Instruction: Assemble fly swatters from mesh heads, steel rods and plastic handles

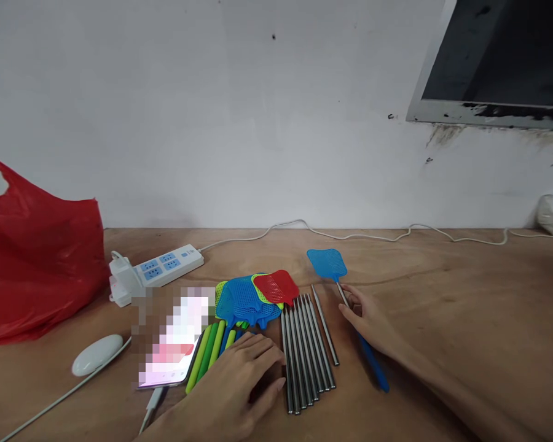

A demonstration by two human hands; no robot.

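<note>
My right hand (365, 316) pinches the metal rod of a fly swatter (327, 263) with a blue mesh head and a blue handle. The swatter slants across the table, head away from me. My left hand (251, 371) rests over several coloured handles (206, 351), its thumb apart from the loosely bent fingers and nothing visible between them. Close to those fingers lies a row of metal rods (304, 356), with one separate rod (325, 325) just right of it. Beyond the left hand, loose swatter heads are piled up: blue (246, 298), red (276, 286) and yellow-green. My left hand partly hides the handles.
Left of the handles lies a phone (175, 344), its screen blurred, with a cable plugged in. Behind it sits a white power strip (172, 264). A white computer mouse (96, 355) and a red plastic bag (41, 245) are farther left. A white cord (345, 237) runs along the wall.
</note>
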